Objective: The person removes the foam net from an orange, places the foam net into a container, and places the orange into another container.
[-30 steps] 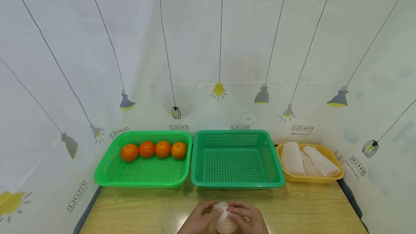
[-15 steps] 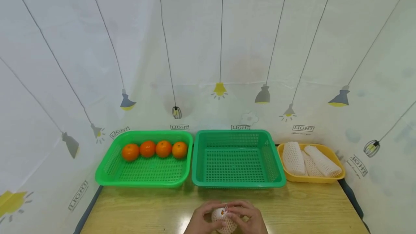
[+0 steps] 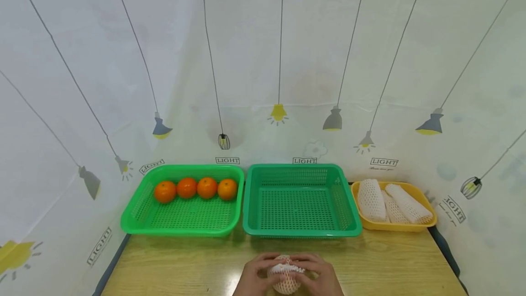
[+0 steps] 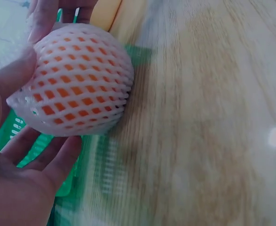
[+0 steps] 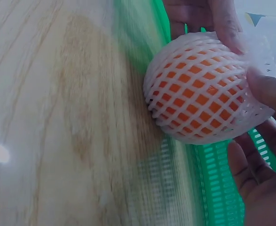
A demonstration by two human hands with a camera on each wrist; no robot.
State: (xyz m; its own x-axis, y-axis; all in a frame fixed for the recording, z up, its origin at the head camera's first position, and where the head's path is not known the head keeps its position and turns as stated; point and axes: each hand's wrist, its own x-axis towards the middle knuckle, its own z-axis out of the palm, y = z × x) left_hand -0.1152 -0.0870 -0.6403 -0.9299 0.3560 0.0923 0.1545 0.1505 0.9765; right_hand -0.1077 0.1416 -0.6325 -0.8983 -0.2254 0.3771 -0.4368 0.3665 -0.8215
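Note:
Low in the head view, an orange in a white foam net [image 3: 286, 283] is held between both hands over the wooden table. My left hand [image 3: 255, 276] grips its left side, my right hand [image 3: 322, 277] its right. Orange peel shows through the diamond mesh of the foam net [image 4: 79, 84] in the left wrist view. There the left thumb [image 4: 18, 70] presses near the net's loose end, with fingers below the fruit. From the right, the right thumb [image 5: 264, 89] presses the net's gathered edge [image 5: 260, 52]. A white band of net crosses the fruit's top between the hands.
A bright green basket [image 3: 181, 232] at the left holds several oranges [image 3: 207, 188] in a row. Beside it stands a darker green basket [image 3: 302, 233]. At the right, a yellow basket [image 3: 390, 227] holds folded foam nets [image 3: 371, 200]. Behind is a lamp-printed wall cover [image 3: 255, 58].
The net's end was bunched upright, then opened with a bit of orange showing. Now its edge lies spread as a white band across the fruit. Both hands stay in nearly the same place.

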